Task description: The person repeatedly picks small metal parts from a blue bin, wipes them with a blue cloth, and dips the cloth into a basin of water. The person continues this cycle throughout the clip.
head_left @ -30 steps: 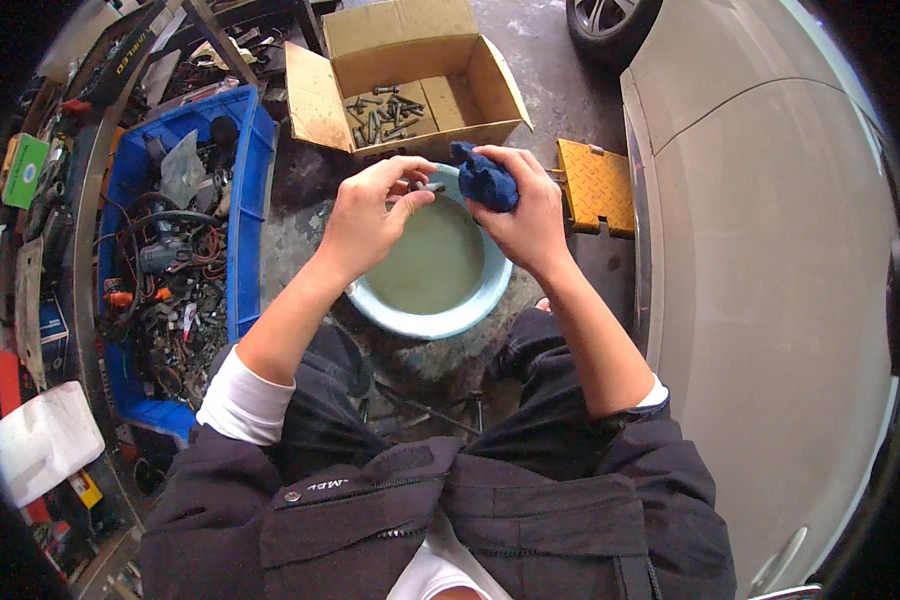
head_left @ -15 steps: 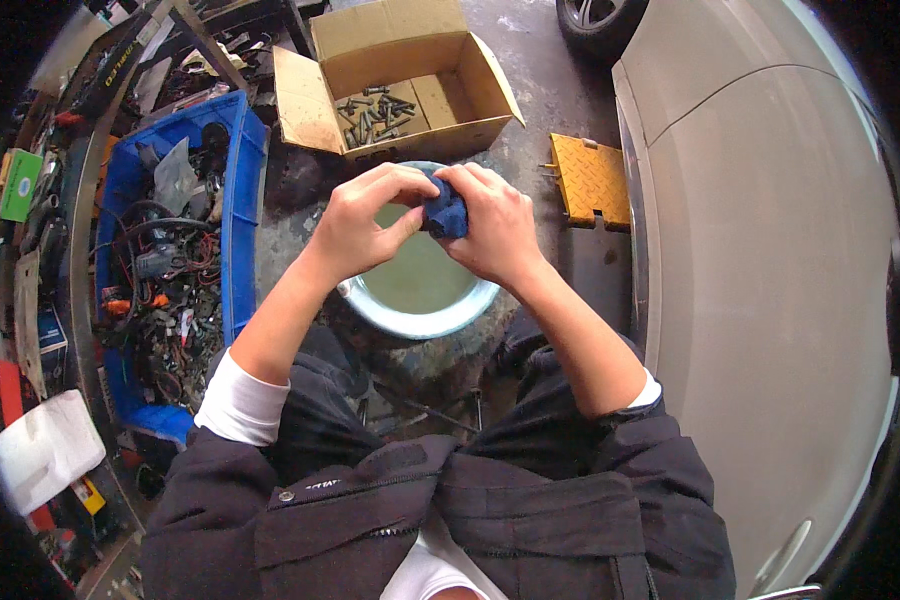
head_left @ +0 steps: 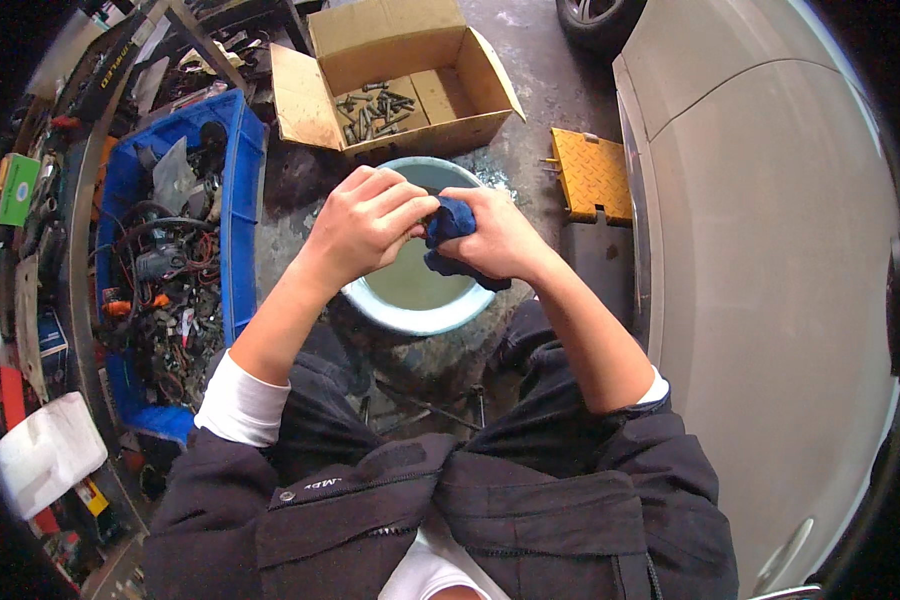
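Observation:
Over a round pale-blue basin point(head_left: 422, 322) of murky greenish water, both my hands are raised close together. A dark blue cloth point(head_left: 451, 222) is bunched in my right hand point(head_left: 502, 238), and one end of it hangs down below the palm. My left hand point(head_left: 362, 228) is closed in a pinch at the cloth's left side. Whatever lies between its fingertips is hidden by the fingers and the cloth.
Beyond the basin, an open cardboard box point(head_left: 470, 90) holds several metal bolts point(head_left: 378, 110). To the left stands a blue crate point(head_left: 240, 220) of wires and parts, beside cluttered shelving. A yellow ramp point(head_left: 590, 175) lies near a silver car point(head_left: 760, 260) on the right.
My left hand has turned and its fingers have closed together beside the cloth. In my right hand, the cloth has loosened, and a flap of it now trails below.

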A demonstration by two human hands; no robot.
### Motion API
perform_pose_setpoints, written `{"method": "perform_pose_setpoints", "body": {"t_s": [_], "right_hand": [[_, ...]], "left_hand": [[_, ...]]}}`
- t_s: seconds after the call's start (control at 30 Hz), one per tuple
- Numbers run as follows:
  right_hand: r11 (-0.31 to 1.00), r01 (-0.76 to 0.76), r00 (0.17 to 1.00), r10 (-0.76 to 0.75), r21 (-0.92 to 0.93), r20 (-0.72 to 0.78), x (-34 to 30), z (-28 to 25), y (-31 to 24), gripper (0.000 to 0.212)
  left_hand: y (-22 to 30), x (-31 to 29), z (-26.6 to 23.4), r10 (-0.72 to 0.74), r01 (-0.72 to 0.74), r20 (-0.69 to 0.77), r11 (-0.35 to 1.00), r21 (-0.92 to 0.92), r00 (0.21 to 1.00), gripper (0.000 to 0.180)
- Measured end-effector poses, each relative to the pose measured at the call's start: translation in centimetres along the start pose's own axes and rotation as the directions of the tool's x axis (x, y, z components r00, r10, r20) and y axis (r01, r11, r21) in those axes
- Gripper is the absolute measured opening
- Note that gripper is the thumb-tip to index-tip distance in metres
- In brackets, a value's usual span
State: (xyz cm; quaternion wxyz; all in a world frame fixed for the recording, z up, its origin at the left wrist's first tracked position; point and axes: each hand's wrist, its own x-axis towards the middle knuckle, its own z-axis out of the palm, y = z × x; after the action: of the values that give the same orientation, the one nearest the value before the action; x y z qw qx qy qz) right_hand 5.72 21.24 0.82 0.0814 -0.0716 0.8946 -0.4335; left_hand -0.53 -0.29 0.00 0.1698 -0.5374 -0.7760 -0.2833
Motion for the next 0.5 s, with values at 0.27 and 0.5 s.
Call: {"method": "perform_pose_setpoints", "body": {"t_s": [0.27,0.5], "right_hand": [[0.923,0.133,0.952,-0.22,-0.36,-0.212,-0.2,0.3,-1.4,0.045],[0.816,0.211,0.853,-0.422,-0.539,-0.305,0.0,0.3,-1.5,0.041]], "left_hand": [[1.0,0.6,0.4,-0.15,0.154,-0.046,0.98,0.123,0.988,0.036],[1.6,0.9,0.4,-0.267,0.272,-0.06,0.957,0.103,0.962,0.03]]}}
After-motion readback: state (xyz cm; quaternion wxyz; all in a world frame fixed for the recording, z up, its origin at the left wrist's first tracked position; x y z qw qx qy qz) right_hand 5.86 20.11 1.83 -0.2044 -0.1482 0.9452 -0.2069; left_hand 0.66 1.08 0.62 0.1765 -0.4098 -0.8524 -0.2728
